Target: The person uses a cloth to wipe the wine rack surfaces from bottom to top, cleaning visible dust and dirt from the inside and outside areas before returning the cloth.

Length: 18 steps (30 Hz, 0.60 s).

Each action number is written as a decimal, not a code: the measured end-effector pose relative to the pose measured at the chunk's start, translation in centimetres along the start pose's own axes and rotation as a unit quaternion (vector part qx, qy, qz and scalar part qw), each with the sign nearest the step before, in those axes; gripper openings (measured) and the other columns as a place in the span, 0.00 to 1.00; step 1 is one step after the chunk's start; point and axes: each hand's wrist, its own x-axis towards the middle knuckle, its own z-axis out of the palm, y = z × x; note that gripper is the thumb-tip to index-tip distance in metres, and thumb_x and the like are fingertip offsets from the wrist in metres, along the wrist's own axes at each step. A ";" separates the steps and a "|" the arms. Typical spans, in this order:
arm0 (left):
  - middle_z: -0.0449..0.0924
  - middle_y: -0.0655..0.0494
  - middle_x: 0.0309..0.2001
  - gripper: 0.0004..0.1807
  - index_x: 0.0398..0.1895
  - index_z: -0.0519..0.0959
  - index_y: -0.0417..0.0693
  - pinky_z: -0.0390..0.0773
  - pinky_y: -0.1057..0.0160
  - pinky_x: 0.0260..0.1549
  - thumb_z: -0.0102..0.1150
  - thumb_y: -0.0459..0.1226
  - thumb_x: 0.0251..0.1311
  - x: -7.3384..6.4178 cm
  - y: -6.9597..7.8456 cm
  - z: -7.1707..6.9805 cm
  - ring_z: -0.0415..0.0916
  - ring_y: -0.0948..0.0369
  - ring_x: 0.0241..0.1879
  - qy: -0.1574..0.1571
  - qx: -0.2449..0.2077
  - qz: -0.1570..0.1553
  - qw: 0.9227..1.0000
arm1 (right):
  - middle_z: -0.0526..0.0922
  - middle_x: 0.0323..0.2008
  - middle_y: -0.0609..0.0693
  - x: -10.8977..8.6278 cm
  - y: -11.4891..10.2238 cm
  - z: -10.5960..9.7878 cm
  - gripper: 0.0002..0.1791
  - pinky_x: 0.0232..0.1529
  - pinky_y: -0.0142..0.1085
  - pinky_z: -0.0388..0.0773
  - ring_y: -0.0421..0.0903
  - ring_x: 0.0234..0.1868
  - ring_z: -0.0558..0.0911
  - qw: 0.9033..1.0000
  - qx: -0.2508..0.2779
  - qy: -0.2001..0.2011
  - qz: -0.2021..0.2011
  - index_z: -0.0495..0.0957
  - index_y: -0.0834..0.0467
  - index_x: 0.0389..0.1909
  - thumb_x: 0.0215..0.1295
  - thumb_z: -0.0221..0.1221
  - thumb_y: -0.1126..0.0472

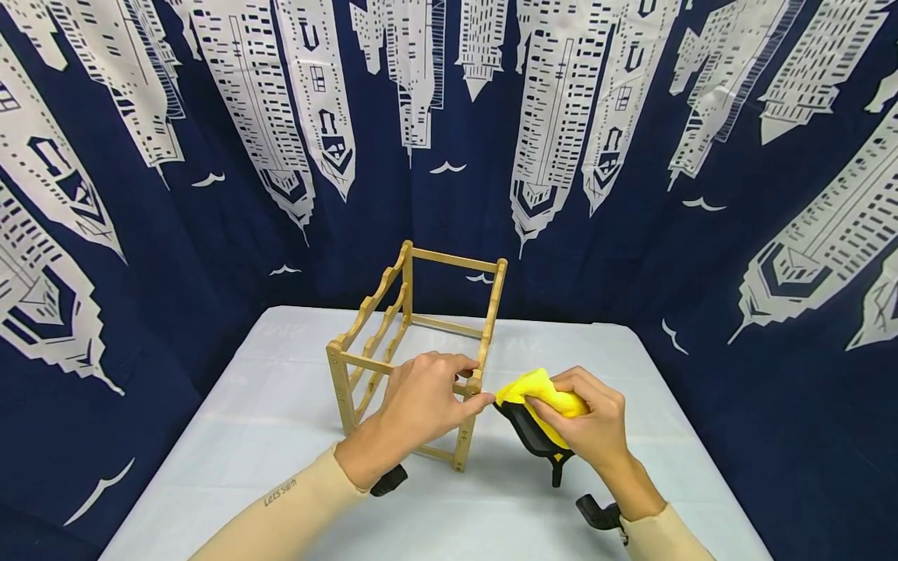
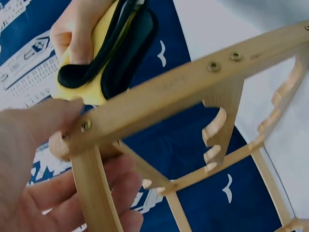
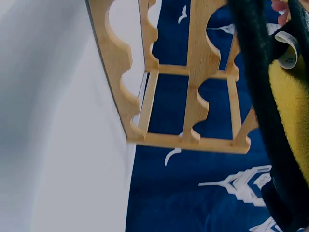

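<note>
A light wooden rack (image 1: 493, 312) with scalloped rails stands on the table. My left hand (image 1: 428, 393) grips its near right upper corner; in the left wrist view the thumb lies over the corner and the fingers curl around behind the post. Just right of that corner, my right hand (image 1: 592, 417) pinches a bunched yellow cloth (image 1: 536, 386) with black edging and a dark panel. A short black tab dangles from its lower end. The cloth's tip is close to my left thumb; whether they touch I cannot tell. A white label (image 3: 288, 50) shows on the cloth in the right wrist view.
The pale table (image 1: 281, 374) extends around the rack, its far edge just behind it. Behind hangs a navy curtain (image 1: 435, 210) printed with white buildings and birds. A black mount (image 1: 598, 513) sits by the right wrist, another (image 1: 389, 480) by the left.
</note>
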 end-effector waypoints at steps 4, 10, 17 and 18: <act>0.98 0.57 0.40 0.19 0.52 0.97 0.48 0.84 0.69 0.28 0.89 0.46 0.62 -0.2 0.7 0.5 0.91 0.58 0.37 0.027 -0.009 0.002 1.000 | 0.93 0.32 0.56 -0.4 0.3 -0.9 0.18 0.41 0.20 0.82 0.38 0.34 0.87 1.000 -0.007 0.005 0.014 0.92 0.60 0.34 0.60 0.90 0.52; 0.99 0.50 0.41 0.18 0.53 0.95 0.38 0.89 0.66 0.36 0.87 0.37 0.63 -0.4 0.4 0.6 0.91 0.56 0.39 0.029 -0.063 0.015 0.997 | 0.92 0.32 0.56 -1.2 0.6 -1.7 0.19 0.43 0.18 0.82 0.36 0.35 0.86 0.999 -0.022 0.015 0.025 0.92 0.60 0.34 0.42 0.89 0.71; 0.98 0.49 0.42 0.18 0.54 0.95 0.36 0.87 0.68 0.39 0.85 0.34 0.63 -1.3 -1.1 -0.3 0.89 0.57 0.41 0.025 -0.100 0.017 0.995 | 0.92 0.32 0.57 -1.4 1.2 -2.2 0.20 0.45 0.17 0.81 0.35 0.36 0.86 0.999 -0.035 0.019 0.033 0.92 0.61 0.34 0.39 0.88 0.74; 0.98 0.50 0.42 0.18 0.54 0.95 0.37 0.87 0.67 0.40 0.85 0.34 0.63 -1.4 -1.4 -0.5 0.89 0.57 0.42 0.026 -0.100 0.020 0.995 | 0.92 0.32 0.57 -1.3 1.2 -2.2 0.20 0.45 0.17 0.81 0.35 0.37 0.86 0.998 -0.037 0.022 0.034 0.92 0.61 0.34 0.38 0.87 0.75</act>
